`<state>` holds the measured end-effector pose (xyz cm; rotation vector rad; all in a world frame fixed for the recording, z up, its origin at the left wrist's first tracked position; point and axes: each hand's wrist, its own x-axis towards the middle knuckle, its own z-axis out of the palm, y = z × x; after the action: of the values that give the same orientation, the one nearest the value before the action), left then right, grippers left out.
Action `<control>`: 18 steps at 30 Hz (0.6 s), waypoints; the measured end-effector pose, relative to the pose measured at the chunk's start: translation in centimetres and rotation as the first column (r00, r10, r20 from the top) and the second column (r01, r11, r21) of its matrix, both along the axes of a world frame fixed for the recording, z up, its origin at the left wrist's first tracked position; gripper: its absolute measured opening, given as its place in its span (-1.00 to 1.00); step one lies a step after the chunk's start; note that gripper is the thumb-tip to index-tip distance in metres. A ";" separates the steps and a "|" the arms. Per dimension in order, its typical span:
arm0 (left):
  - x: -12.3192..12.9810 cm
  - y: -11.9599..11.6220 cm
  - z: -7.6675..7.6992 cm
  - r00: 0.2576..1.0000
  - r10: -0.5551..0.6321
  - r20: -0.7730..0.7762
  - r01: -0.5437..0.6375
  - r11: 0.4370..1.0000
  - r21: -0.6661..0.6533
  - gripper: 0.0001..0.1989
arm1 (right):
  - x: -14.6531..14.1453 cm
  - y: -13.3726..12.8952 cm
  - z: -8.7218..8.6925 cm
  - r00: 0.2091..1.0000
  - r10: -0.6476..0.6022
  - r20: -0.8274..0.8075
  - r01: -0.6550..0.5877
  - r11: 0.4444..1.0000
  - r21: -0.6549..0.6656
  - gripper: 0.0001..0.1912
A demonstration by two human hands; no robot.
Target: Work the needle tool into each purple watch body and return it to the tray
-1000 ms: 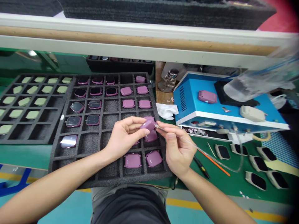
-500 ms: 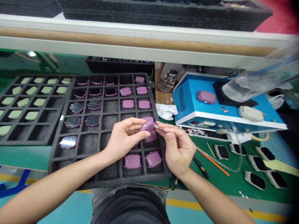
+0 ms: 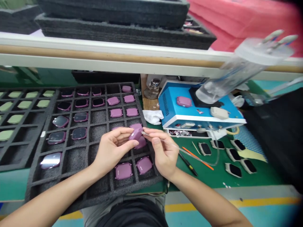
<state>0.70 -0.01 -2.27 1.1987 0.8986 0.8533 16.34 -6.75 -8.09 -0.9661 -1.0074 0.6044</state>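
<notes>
My left hand (image 3: 111, 149) pinches a purple smartwatch case (image 3: 135, 135) between thumb and fingers, tilted on edge above the black foam tray (image 3: 132, 189). Closed around a thin metal-tipped nozzle (image 3: 145, 134) on a clear hose, my right hand (image 3: 165, 156) holds its tip against or very near the right edge of the case. Whether the tip touches cannot be made out. Below the hands, more purple cases (image 3: 123, 171) lie in the tray's right-hand compartments. Watches with dark screens (image 3: 79, 133) fill several compartments on the left.
A blue machine (image 3: 172, 94) stands at the back right, carrying a clear cylinder (image 3: 220, 78), a purple case and a beige case (image 3: 219, 113). Beige watches (image 3: 234, 170), an orange stick (image 3: 199, 159) and a black pen (image 3: 188, 164) lie right of my hand. A shelf edge (image 3: 106, 56) crosses above.
The view has swung to the right, so the tray and machine appear further left. Both hands keep their hold, with the nozzle tip still at the case's edge. The case looks slightly more tilted.
</notes>
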 end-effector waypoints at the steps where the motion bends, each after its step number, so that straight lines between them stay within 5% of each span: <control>1: 0.0 0.1 0.0 1.000 0.005 -0.004 -0.005 1.000 0.000 -0.63 | 0.0 0.1 0.1 1.000 0.002 -0.002 -0.002 1.000 0.006 -0.84; 18: 0.2 0.3 0.4 1.000 0.000 -0.025 0.000 1.000 -0.004 -0.61 | -0.1 0.4 0.7 1.000 -0.011 -0.016 0.011 1.000 0.015 -0.84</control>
<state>0.94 0.33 -1.86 1.2076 0.9200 0.8379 16.22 -6.34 -7.40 -0.9513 -0.9905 0.5942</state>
